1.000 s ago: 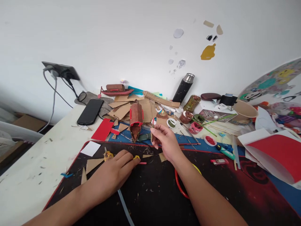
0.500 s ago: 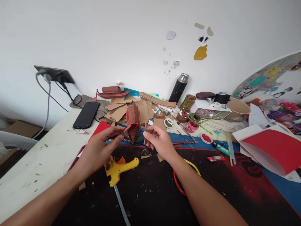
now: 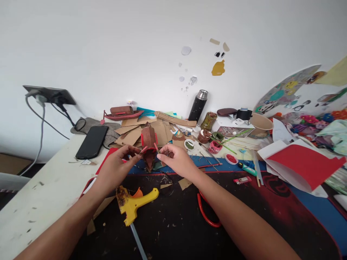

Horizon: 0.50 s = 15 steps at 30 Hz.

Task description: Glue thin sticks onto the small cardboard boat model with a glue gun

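A small brown model boat with a curved cabin and red trim sits on the desk, its near end pointing at me. On its left, my left hand pinches a thin pinkish-red stick between thumb and fingers. My right hand is closed on another short reddish stick, close to the boat's right side. Both stick tips are near the cabin's front; whether they touch it I cannot tell. Below my hands lies a yellow glue gun with a clear glue stick in its back.
Cardboard scraps and a second model boat lie behind. Open paint pots and a black flask stand right of them. A phone is at left, a red-handled loop under my right forearm, red paper at right.
My right hand has come left with its stick, closer to the boat and my left hand. The view has shifted a little to the right.
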{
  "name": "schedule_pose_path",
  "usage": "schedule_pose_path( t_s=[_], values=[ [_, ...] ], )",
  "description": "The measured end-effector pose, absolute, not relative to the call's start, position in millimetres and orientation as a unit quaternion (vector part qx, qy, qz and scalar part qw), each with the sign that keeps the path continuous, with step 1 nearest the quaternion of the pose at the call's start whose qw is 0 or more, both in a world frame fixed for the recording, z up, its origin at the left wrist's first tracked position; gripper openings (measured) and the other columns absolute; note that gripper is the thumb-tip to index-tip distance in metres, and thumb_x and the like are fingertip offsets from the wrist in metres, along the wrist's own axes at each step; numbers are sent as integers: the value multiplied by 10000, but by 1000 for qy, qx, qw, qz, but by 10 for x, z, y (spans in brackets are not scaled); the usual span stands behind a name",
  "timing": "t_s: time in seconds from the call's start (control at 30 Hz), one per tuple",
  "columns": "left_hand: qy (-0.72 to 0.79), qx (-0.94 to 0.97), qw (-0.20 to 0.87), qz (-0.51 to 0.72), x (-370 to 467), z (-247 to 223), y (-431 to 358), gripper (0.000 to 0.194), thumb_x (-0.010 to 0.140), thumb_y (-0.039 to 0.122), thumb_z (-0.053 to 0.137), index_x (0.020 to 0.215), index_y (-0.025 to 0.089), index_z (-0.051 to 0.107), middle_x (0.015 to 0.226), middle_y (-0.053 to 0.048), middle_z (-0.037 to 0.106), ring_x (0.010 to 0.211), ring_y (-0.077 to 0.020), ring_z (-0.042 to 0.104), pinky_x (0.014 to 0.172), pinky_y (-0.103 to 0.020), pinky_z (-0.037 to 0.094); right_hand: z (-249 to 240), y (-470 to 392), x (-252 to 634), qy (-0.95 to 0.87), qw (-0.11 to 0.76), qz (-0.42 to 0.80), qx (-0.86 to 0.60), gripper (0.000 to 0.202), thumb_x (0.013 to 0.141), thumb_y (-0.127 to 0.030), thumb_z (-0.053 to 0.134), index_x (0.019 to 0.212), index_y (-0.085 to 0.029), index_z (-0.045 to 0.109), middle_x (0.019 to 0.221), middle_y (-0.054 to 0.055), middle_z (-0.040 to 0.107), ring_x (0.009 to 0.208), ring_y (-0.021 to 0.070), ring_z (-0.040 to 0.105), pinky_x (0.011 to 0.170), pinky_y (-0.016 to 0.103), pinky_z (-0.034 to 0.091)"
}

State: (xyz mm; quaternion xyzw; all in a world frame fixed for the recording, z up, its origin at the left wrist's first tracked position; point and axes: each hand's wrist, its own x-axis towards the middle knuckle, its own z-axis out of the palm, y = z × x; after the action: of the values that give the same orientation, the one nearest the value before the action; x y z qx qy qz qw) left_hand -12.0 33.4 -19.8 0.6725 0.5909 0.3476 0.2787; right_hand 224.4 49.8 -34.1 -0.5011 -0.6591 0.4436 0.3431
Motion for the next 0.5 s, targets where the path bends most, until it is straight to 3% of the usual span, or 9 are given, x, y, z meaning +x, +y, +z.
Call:
schedule_pose_path(
  t_s=[0.2,0.5],
  values=[
    [614,654,285,337,-157,-286,333,406,834,581,638,1011,232,746,912,-47,788,812,-252,676,668,-328,461,-441,535,2178,-675,346,416,-502,137,925,-351,719,946,-215,723,767,-11,696,671,148,580,644,272,421],
    [600,649,314,347,-79,-264,298,365,839,560,677,997,239,746,943,-39,800,845,-253,694,766,-341,503,-445,525,2187,-702,350,377,-493,108,932,-339,732,949,-234,756,804,-13,717,665,146,560,649,282,405]
  ],
)
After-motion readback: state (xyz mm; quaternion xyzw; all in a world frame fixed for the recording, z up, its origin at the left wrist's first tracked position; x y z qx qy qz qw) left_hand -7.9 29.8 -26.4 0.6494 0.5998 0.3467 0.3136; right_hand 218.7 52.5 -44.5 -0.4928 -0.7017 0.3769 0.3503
